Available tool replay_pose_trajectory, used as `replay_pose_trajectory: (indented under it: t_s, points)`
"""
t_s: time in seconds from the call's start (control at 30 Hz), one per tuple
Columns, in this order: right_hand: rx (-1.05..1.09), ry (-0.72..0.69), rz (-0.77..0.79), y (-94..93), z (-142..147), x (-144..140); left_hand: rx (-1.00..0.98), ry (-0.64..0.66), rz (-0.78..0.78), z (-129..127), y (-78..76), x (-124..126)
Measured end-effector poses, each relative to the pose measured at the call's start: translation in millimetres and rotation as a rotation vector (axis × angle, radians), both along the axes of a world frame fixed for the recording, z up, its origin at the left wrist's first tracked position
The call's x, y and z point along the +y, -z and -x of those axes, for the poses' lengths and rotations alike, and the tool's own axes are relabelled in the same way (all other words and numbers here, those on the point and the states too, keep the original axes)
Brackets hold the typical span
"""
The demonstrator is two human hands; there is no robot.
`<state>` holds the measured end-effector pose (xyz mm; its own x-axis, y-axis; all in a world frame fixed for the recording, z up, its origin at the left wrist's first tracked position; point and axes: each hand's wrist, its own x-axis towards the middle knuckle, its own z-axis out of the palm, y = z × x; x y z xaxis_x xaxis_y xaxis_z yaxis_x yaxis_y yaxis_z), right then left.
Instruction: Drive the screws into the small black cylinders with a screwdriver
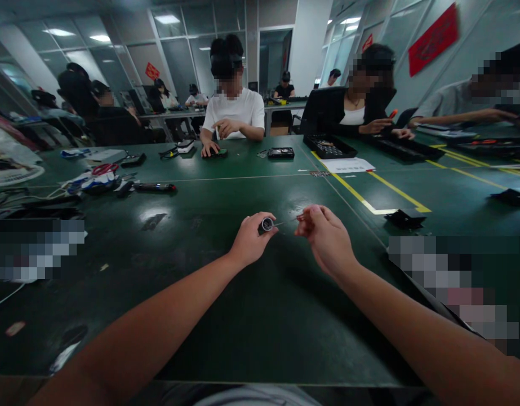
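Observation:
My left hand (250,239) is closed around a small black cylinder with a silvery round end (266,224), held above the dark green table (226,293). My right hand (325,232) pinches a thin tool whose slim metal shaft (285,222) points left toward the cylinder's end. The tool's handle is mostly hidden inside my fingers. The two hands are close together, a little apart, over the middle of the table.
A black flat part (405,219) lies right of my hands near yellow floor-style tape lines (369,204). Tools, cables and a dark pen-like object (154,186) clutter the left side. Other people work across the table with black trays (329,148) and a white paper sheet (348,164).

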<state>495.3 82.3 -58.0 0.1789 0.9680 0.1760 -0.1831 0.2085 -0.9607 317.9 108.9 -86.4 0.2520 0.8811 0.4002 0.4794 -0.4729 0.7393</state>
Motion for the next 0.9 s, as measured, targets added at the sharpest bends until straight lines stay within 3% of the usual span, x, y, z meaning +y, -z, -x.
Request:
replay_pose_trajectory:
  t_s: [0.1,0.27,0.47,0.9]
  points:
    - [-0.178,0.105,-0.151,-0.7,2,-7,-0.01,0.005,0.021,0,-0.1,-1]
    - [-0.383,0.185,-0.254,-5.4,2,-14,-0.003,0.02,-0.001,1,0.9,0]
    - [-0.637,0.159,-0.321,-6.3,-1,-17,0.065,0.014,-0.058,1,0.9,-1]
    - [-0.792,0.19,-0.352,-7.4,-7,-13,0.188,-0.076,-0.051,0,2.0,-1]
